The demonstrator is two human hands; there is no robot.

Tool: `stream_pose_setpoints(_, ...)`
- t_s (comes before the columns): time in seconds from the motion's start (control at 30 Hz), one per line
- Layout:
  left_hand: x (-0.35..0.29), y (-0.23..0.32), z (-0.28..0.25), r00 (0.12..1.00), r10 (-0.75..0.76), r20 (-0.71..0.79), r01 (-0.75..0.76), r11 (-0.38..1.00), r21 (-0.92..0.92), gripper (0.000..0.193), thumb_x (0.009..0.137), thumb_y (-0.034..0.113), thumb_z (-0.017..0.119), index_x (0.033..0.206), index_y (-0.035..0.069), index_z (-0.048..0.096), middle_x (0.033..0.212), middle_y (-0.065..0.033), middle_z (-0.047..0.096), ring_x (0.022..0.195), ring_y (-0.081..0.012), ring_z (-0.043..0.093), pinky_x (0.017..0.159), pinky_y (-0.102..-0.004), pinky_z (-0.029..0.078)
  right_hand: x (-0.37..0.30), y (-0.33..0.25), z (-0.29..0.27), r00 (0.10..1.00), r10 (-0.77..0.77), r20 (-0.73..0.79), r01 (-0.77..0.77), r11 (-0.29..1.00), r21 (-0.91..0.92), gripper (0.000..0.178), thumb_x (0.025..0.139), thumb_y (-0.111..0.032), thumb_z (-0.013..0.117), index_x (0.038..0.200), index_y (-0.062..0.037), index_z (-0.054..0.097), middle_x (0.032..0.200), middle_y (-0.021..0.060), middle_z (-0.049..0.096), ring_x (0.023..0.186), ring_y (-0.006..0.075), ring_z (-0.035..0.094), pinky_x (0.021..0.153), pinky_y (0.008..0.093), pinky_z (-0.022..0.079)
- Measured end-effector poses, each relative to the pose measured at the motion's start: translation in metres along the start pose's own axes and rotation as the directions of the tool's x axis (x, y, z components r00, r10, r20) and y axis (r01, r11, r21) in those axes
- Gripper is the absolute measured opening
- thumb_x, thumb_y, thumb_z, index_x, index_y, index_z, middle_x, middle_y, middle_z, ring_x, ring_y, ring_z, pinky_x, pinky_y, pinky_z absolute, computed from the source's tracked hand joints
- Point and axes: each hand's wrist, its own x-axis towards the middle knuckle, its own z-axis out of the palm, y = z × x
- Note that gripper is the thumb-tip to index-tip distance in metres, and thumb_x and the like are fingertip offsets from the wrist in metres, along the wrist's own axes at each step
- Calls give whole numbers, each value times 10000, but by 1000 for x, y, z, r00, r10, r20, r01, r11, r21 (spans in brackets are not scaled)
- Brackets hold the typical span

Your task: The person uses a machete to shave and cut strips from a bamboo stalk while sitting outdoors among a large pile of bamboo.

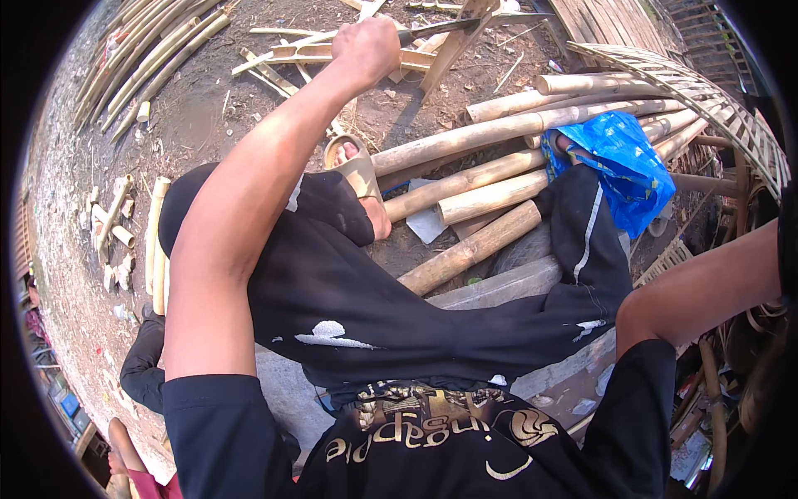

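My left hand point(366, 51) is closed around the handle of a machete point(525, 18), out at the top of the view. The long dark blade points right and meets a split bamboo piece point(442, 62) that stands tilted from the ground. Whether the blade is cutting into it or only lies against it, I cannot tell. Pale split bamboo strips point(312, 53) lie on the dirt below that hand. My right arm point(706, 287) reaches out to the right, and its hand is beyond the dark rim of the picture.
Thick bamboo poles point(490, 143) lie across in front of my legs. A blue plastic bag point(619, 166) wraps my right foot; my left wears a sandal point(359, 170). Long bamboo strips point(162, 54) are piled far left, short offcuts point(116, 218) at left. A woven bamboo frame point(690, 91) leans far right.
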Motion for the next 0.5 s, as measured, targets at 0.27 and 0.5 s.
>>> stream_pose_setpoints(0.27, 2, -26, 62, 990, 128, 61, -139, 966, 220, 156, 796, 113, 643, 859, 33, 761, 888, -184, 751, 872, -308, 744, 838, -408, 544, -327, 161, -21, -149, 940, 306, -880, 15, -474, 389, 792, -222, 719, 1065, 44, 646, 847, 133, 672, 733, 210, 683, 674, 335, 558)
stream_pose_setpoints(0.5, 13, -39, 96, 986, -69, 154, 67, 998, 19, 216, 751, 128, 633, 874, 6, 762, 902, -228, 738, 891, -352, 742, 784, -424, 586, -254, 92, -36, -18, 950, 313, -951, 80, -300, 305, 768, -179, 749, 963, 40, 666, 741, 95, 651, 589, 175, 649, 562, 322, 538)
